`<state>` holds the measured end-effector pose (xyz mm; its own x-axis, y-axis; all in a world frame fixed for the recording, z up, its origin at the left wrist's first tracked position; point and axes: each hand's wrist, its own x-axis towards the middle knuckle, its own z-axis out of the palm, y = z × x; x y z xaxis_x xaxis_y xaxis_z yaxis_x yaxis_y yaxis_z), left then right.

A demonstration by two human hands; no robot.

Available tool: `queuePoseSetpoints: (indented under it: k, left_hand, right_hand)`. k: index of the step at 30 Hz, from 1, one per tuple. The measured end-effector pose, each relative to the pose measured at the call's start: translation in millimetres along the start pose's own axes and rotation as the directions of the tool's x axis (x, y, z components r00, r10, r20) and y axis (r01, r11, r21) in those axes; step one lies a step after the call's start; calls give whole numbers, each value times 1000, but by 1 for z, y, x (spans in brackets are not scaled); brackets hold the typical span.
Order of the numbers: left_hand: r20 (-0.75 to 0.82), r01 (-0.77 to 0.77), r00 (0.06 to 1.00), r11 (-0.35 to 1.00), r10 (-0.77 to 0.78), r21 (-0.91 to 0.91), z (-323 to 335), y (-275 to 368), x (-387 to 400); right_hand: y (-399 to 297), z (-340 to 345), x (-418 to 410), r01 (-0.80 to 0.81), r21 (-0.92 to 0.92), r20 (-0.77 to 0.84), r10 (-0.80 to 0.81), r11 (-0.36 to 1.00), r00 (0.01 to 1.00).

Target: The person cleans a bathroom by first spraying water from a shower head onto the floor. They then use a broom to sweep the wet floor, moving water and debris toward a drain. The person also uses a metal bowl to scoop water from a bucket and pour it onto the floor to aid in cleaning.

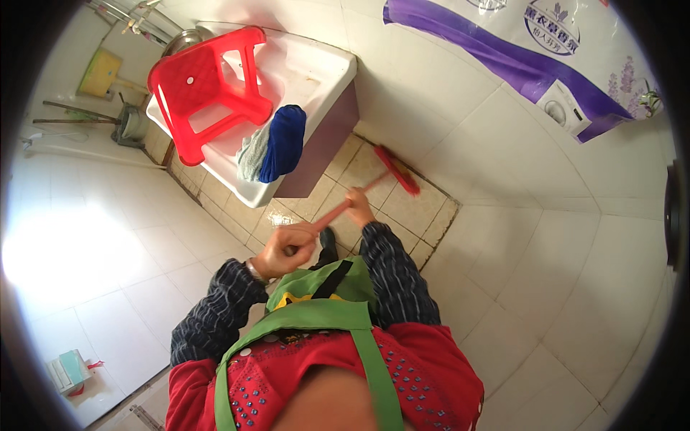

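Note:
A broom with a pinkish handle [333,215] slants across the view in front of my body. My left hand [285,249] is closed around the handle's upper end. Further down the shaft, my right hand [358,207] grips it too. The red broom head [396,169] rests on the tiled floor [353,167], close to the foot of the wall at the right. Its bristles look slightly blurred. Part of one dark shoe [328,243] shows below the handle, between my hands.
A white washbasin [323,64] on a purple cabinet [329,145] carries an upturned red plastic stool [199,81], with blue and grey cloths [283,143] on its edge. A long-handled dustpan [131,125] stands behind. A purple-white plastic bag [506,59] hangs on the right wall.

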<state>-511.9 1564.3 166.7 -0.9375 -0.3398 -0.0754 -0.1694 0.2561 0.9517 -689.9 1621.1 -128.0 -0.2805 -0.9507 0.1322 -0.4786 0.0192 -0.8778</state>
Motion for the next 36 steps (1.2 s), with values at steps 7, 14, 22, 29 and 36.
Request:
queuePoseSetpoints:
  k: [7,14,22,29,36]
  left_hand:
    - [-1,-161,987,975,164,153,39,25,9]
    - [-134,-365,930,895,341,-256,20,51,-15]
    - [-128,133,974,932,-185,-337,42,15,21]
    - [-374,257,892,965,-255,-45,40,32,-13]
    - [-145,-273,945,952,293,140,27,107,27]
  right_hand:
    - [-28,8,39,112,77,257,-128,991,958]
    - [-88,-44,-24,25,175,-180,7,984,984]
    - [-19,-48,-89,-229,-49,-141,220,972,965]
    - [-33,73,-12,134,349,-16,-137,927,990]
    - [-76,-12,-5,209,266,-51,-203,941,978]
